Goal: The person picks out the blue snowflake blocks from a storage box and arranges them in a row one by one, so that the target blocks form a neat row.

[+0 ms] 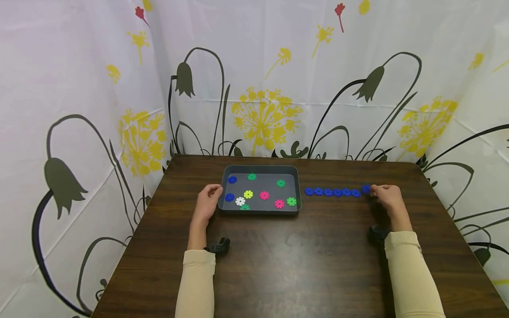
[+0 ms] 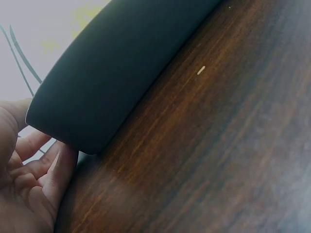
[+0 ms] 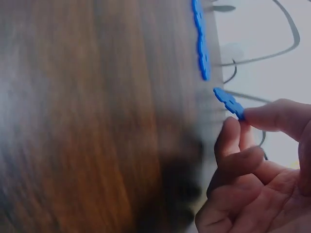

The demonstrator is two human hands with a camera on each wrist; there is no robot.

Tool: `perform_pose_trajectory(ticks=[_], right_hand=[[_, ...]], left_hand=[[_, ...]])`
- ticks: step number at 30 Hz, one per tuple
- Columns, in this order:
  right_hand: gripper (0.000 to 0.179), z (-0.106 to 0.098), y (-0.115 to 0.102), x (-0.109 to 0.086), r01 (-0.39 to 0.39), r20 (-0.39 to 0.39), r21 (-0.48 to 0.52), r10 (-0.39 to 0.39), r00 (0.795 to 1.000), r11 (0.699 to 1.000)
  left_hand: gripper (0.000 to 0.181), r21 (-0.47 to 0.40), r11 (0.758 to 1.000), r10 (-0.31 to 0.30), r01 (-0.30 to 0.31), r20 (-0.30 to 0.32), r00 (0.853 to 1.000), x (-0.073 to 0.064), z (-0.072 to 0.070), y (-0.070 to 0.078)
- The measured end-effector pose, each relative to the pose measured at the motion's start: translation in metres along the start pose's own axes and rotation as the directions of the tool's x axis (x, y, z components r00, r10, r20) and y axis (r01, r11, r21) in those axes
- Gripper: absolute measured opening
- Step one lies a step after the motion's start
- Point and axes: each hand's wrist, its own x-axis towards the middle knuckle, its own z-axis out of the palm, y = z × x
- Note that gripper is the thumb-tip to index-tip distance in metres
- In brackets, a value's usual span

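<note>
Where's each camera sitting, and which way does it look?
Head: on the person's head, looking forward and down at the tray, row of blue discs, table and curtain; left hand, right hand and sleeves show.
Left wrist: on that wrist, facing the tray's outer wall; part of the left hand shows.
Right wrist: on that wrist, facing the held blue disc and the row's end; part of the right hand shows.
Head and right wrist share the held blue disc.
</note>
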Motion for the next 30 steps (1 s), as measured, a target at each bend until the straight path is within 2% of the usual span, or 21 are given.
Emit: perform_pose_trajectory(ticks=[3,8,10,19,30], right_hand=[[0.053,-0.0032,0.0025,0.0011,-0.019,0.039,-0.004,0.019,0.999,1.0],[0.039,-0.0061,0.0016,0.0026,-0.027,0.094,-0.035,0.03,0.995,0.999],[0.04,-0.0063,0.0009,0.0026,-0.027,0.102,-0.051,0.032,0.994,0.998],[0.037,-0.0046,0.0015,0.0007,-0.022,0.089,-0.035,0.025,0.996,0.999],[0.045,0.0003,0.0036,-0.0034,-0.035,0.016,0.037,0.034,0.999,0.999]], left_hand=[[0.044,0.001,1.0,0.003,-0.003,-0.001,1.0,0.0002,0.0003,-0.0009],[0.043,-0.003,1.0,-0.003,0.003,-0.001,1.0,0.0006,0.0001,-0.0014],[0.044,0.0,1.0,-0.006,0.006,-0.002,1.0,0.0005,-0.0002,-0.0005],[0.045,-0.002,1.0,-0.016,0.016,-0.003,1.0,-0.0004,0.0002,0.0005],[0.042,-0.005,1.0,-0.007,0.007,-0.012,1.0,-0.0014,0.0019,0.0008]])
